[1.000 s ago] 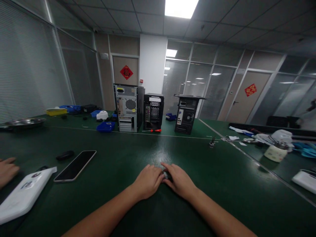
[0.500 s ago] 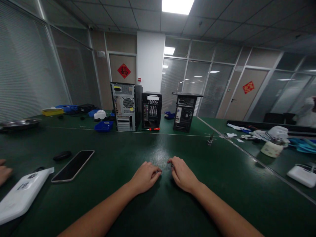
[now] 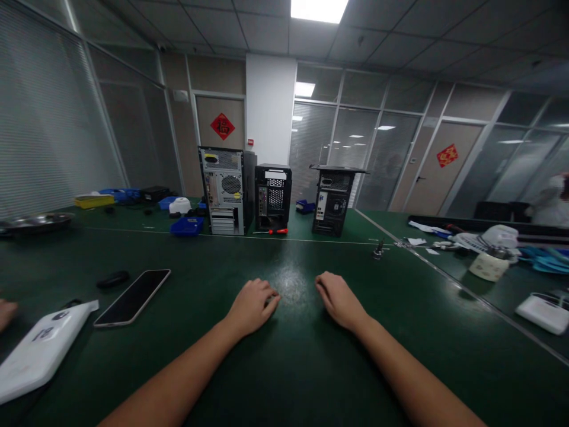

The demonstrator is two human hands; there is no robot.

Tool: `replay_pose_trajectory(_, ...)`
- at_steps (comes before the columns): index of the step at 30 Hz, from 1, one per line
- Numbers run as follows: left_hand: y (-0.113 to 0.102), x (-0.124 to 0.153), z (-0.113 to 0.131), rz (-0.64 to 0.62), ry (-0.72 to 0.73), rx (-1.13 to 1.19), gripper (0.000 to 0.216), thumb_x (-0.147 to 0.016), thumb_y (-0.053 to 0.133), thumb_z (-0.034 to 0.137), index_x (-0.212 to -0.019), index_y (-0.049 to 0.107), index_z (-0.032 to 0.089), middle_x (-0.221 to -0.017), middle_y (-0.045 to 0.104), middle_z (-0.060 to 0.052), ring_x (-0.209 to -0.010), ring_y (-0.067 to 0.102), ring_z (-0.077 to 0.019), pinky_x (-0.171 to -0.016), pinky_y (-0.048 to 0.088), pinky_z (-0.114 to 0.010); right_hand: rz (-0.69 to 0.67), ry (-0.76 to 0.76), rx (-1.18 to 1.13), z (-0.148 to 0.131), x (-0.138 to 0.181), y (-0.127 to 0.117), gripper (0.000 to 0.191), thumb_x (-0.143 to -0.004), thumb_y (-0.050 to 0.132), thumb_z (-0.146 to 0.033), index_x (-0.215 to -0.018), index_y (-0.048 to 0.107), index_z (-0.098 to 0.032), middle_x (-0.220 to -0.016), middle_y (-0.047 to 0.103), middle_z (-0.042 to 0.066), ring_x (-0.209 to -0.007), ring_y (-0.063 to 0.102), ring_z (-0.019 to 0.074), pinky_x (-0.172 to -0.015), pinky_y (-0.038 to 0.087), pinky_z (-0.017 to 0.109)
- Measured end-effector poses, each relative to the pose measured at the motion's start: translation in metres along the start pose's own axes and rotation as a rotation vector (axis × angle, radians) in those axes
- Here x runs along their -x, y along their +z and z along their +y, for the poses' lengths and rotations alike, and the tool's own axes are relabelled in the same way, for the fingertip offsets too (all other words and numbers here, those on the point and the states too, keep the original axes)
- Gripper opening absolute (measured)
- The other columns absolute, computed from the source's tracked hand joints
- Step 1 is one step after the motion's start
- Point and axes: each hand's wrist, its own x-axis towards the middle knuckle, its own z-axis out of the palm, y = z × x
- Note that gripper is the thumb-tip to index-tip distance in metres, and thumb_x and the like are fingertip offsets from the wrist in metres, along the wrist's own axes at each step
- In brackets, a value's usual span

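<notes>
My left hand (image 3: 253,305) rests on the green table (image 3: 284,367), fingers loosely bent. A gap shows between its thumb and fingers, and I see nothing in it. Across a short space of tabletop is my right hand (image 3: 340,299). Its fingers are curled in with the thumb against them; the inside of the grip is hidden. Beyond both hands stand three computer cases: a tall grey one (image 3: 224,193), a smaller black one (image 3: 273,198) and another black one (image 3: 332,201) with a flat panel on top. A red screwdriver (image 3: 278,231) lies before the middle case.
To the left lie a smartphone (image 3: 133,298), a dark small object (image 3: 112,279) and a white packet (image 3: 44,350), with another person's hand (image 3: 6,313) at the edge. A blue bin (image 3: 187,226) sits behind. On the right are a small metal piece (image 3: 378,250) and a cream jar (image 3: 489,267).
My hands have moved apart, the left one leftward and the right one rightward, both slightly farther up the table. The other person's hand has drawn back toward the left edge.
</notes>
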Motion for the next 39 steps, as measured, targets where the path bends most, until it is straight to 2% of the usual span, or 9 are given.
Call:
replay_pose_trajectory(3, -0.001, 0.001, -0.029, 0.034, -0.237, -0.125, 0.043, -0.098, 0.044, 0.044, -0.123, 0.07, 0.02, -0.119, 0.064, -0.013, -0.11, 0.056, -0.0278, -0.092, 0.042, -0.039, 0.097, 0.25, -0.051, 0.058, 0.01, -0.01, 0.023, -0.102, 0.034, -0.033, -0.102, 0.054, -0.021, -0.097, 0.063, 0.008, -0.089, 0.059, 0.0215, -0.082, 0.044, 0.036)
replay_pose_trajectory(7, 0.006, 0.003, -0.055, -0.007, -0.474, -0.225, 0.057, -0.095, 0.045, 0.05, -0.138, 0.06, 0.016, -0.142, 0.053, -0.019, -0.132, 0.046, -0.0355, -0.106, 0.038, -0.047, 0.193, 0.603, -0.095, 0.13, 0.032, -0.013, 0.028, -0.099, 0.033, -0.04, -0.105, 0.053, -0.021, -0.095, 0.065, 0.007, -0.086, 0.062, 0.022, -0.077, 0.045, 0.034)
replay_pose_trajectory(11, 0.014, 0.005, -0.062, -0.049, -0.54, -0.219, 0.064, -0.096, 0.039, 0.054, -0.145, 0.053, 0.014, -0.148, 0.049, -0.02, -0.139, 0.042, -0.036, -0.111, 0.035, -0.049, 0.222, 0.819, -0.128, 0.162, 0.042, -0.007, 0.031, -0.095, 0.035, -0.039, -0.104, 0.058, -0.02, -0.095, 0.07, 0.009, -0.085, 0.065, 0.0231, -0.075, 0.046, 0.034)
replay_pose_trajectory(16, 0.017, 0.004, -0.064, -0.063, -0.534, -0.219, 0.066, -0.096, 0.038, 0.056, -0.146, 0.052, 0.015, -0.149, 0.048, -0.021, -0.14, 0.04, -0.0365, -0.112, 0.034, -0.049, 0.33, 0.762, -0.101, 0.167, 0.041, -0.009, 0.04, -0.092, 0.04, -0.045, -0.105, 0.067, -0.018, -0.107, 0.072, 0.011, -0.098, 0.065, 0.0264, -0.085, 0.047, 0.038)
replay_pose_trajectory(20, 0.016, 0.004, -0.064, -0.07, -0.529, -0.22, 0.066, -0.096, 0.037, 0.055, -0.146, 0.051, 0.015, -0.15, 0.047, -0.021, -0.141, 0.04, -0.0365, -0.112, 0.034, -0.05, 0.527, 0.699, -0.067, 0.172, 0.046, -0.028, 0.045, -0.088, 0.049, -0.05, -0.111, 0.073, -0.019, -0.114, 0.072, 0.012, -0.104, 0.065, 0.0282, -0.091, 0.047, 0.04)
replay_pose_trajectory(22, 0.016, 0.005, -0.064, -0.077, -0.531, -0.218, 0.066, -0.096, 0.037, 0.055, -0.147, 0.05, 0.015, -0.151, 0.046, -0.021, -0.141, 0.039, -0.0365, -0.113, 0.033, -0.05, 0.566, 0.689, -0.068, 0.174, 0.051, -0.039, 0.046, -0.086, 0.053, -0.05, -0.115, 0.073, -0.02, -0.112, 0.073, 0.011, -0.101, 0.067, 0.0278, -0.09, 0.049, 0.04)
replay_pose_trajectory(26, 0.014, 0.005, -0.061, -0.079, -0.538, -0.218, 0.067, -0.096, 0.037, 0.055, -0.147, 0.05, 0.014, -0.151, 0.046, -0.021, -0.142, 0.039, -0.0364, -0.113, 0.033, -0.05, 0.502, 0.703, -0.052, 0.176, 0.06, -0.049, 0.044, -0.084, 0.058, -0.051, -0.112, 0.074, -0.022, -0.103, 0.076, 0.009, -0.094, 0.069, 0.0269, -0.087, 0.05, 0.04)
replay_pose_trajectory(32, 0.011, 0.004, -0.059, -0.096, -0.549, -0.216, 0.065, -0.097, 0.036, 0.054, -0.148, 0.049, 0.015, -0.151, 0.046, -0.02, -0.142, 0.039, -0.0355, -0.113, 0.033, -0.049, 0.268, 0.727, -0.057, 0.177, 0.064, -0.048, 0.041, -0.082, 0.06, -0.054, -0.101, 0.076, -0.021, -0.096, 0.076, 0.009, -0.089, 0.069, 0.0256, -0.082, 0.051, 0.039)
replay_pose_trajectory(39, 0.011, 0.005, -0.058, -0.083, -0.542, -0.202, 0.065, -0.097, 0.036, 0.054, -0.147, 0.05, 0.014, -0.151, 0.046, -0.021, -0.142, 0.039, -0.036, -0.113, 0.032, -0.05, 0.275, 0.708, -0.093, 0.175, 0.065, -0.05, 0.041, -0.081, 0.06, -0.055, -0.096, 0.075, -0.019, -0.094, 0.076, 0.009, -0.088, 0.07, 0.025, -0.082, 0.052, 0.038)
